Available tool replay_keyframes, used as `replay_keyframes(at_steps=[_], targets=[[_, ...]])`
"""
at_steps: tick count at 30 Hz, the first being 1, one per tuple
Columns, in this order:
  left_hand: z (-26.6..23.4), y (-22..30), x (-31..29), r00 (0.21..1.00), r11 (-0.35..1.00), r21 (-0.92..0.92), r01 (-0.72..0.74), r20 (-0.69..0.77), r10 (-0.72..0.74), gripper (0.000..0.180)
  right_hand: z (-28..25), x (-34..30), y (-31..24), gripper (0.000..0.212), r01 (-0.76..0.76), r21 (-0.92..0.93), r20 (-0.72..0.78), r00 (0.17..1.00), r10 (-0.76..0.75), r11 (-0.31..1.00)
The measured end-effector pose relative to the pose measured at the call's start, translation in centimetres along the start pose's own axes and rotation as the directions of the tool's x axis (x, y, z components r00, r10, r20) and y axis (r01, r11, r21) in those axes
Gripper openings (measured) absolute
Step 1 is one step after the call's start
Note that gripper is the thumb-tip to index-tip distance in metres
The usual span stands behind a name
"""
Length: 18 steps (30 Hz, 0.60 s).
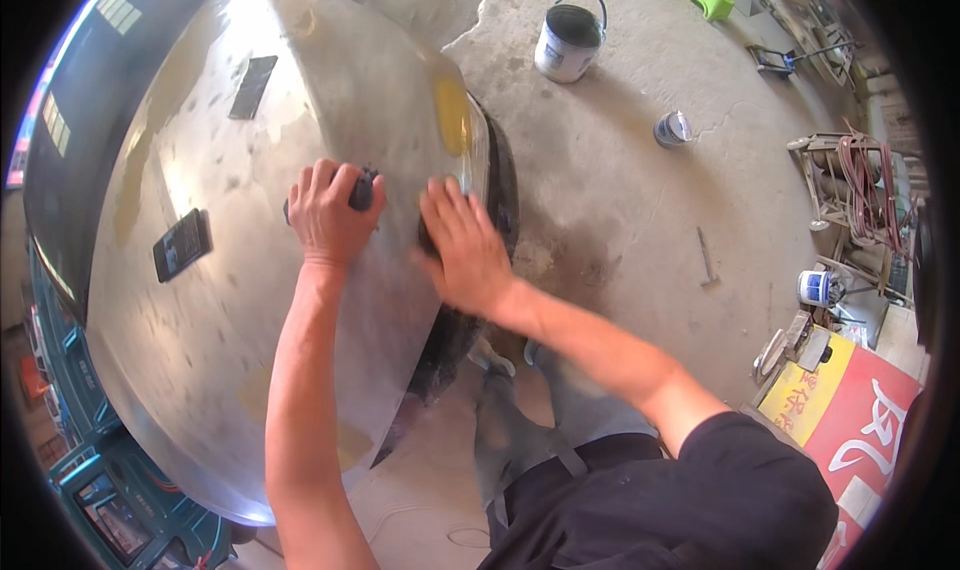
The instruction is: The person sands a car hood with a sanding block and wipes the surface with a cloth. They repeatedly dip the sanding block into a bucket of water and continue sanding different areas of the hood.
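Note:
A grey, bare-looking car hood (230, 300) with yellowish patches lies under both my hands. My left hand (332, 215) is closed around a dark, crumpled piece (364, 190) that looks like a rag or pad, pressed on the panel. To its right, my right hand (468, 255) lies flat near the hood's edge, its fingers stretched out and slightly blurred. A dark patch shows between its thumb and fingers; whether that is a sheet or a shadow I cannot tell. Farther up the hood rests a dark rectangular strip (253, 88). A black phone (181, 246) lies left of my left hand.
On the concrete floor (620, 200) stand a white bucket (566, 55) with a raised handle and a small can (672, 130). A hammer-like tool (707, 258) lies farther right. Racks with a hose (868, 195) and a red-yellow board (850, 410) line the right; teal cases (130, 510) stand lower left.

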<state>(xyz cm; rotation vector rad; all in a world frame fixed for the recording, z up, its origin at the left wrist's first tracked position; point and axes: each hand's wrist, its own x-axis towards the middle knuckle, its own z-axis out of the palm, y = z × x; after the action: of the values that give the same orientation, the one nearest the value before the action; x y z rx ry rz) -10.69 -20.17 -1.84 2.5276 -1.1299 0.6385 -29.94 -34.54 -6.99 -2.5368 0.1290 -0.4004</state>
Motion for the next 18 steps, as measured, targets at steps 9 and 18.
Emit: replay_keyframes(at_steps=[9,18], targets=[[-0.2,0.3,0.5,0.996,0.999,-0.006,-0.035,0.076,0.035,0.023,0.2,0.1,-0.4,0.089,0.004,0.027,0.009,1.0,-0.004,1.0],[-0.3,1.0,0.5,0.999,0.993,-0.114,0.02,-0.029,-0.024,0.021,0.0,0.1,-0.3,0.08,-0.007,0.034,0.018,1.0,0.007,0.999]])
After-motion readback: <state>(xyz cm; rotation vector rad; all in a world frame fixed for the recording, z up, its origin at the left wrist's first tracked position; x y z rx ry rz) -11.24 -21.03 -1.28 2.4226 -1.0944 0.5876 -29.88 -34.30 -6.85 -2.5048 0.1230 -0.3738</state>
